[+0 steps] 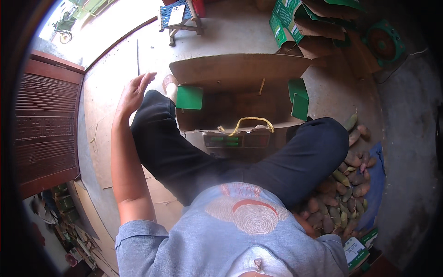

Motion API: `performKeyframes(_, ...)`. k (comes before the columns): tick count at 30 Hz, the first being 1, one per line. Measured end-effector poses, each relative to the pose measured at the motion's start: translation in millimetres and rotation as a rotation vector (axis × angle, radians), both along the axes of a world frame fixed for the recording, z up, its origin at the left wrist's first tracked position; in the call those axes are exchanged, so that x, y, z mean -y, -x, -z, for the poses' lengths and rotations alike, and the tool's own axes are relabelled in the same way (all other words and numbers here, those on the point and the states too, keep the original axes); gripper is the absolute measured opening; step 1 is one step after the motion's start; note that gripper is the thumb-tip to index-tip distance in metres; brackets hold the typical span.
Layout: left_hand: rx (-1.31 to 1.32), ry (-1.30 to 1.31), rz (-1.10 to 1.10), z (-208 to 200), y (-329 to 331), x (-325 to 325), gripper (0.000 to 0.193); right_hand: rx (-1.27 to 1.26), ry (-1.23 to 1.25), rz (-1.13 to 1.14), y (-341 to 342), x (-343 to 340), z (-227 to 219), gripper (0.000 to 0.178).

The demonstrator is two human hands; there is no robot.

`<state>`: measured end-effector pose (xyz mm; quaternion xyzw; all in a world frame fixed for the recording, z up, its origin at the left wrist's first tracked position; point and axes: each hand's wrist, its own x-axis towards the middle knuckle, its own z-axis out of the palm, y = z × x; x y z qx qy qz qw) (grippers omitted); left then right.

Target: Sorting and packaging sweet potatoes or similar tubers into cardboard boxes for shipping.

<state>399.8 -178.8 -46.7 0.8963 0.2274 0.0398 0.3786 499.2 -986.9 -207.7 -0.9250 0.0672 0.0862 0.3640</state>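
Observation:
An open cardboard box (240, 71) stands between my knees, its long flap raised on the far side and green flaps at both ends. A yellow rope handle (251, 120) hangs from its near wall. Just below that wall sits a digital scale (236, 141) with a lit green display. My left hand (137, 90) is raised above my left knee, fingers stretched out and holding nothing, apart from the box. On the other side, my right arm goes down beside my thigh toward a heap of reddish-brown and greenish tubers (344, 198); the right hand itself is hidden.
Flattened cardboard (104, 152) lies on the floor at left, beside a dark wooden door (46, 122). A small woven stool (184, 21) carries a phone. More green cartons (288, 21) and a green fan (384, 42) stand far right. Blue sheeting (376, 184) edges the tubers.

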Motion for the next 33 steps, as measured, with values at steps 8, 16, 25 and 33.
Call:
performKeyframes(8,-0.115,-0.003,-0.022,22,29,11,0.038,-0.066,0.031,-0.105,31,-8,26,0.041)
performKeyframes(16,-0.182,-0.077,0.015,19,28,12,0.037,-0.102,0.110,-0.182,52,-8,33,0.041)
performKeyframes(25,-0.113,-0.042,0.006,16,31,17,0.035,-0.143,0.240,-0.292,55,-8,29,0.042)
performKeyframes(33,-0.132,-0.019,-0.007,3,29,25,0.035,-0.181,0.367,-0.380,52,-9,26,0.043)
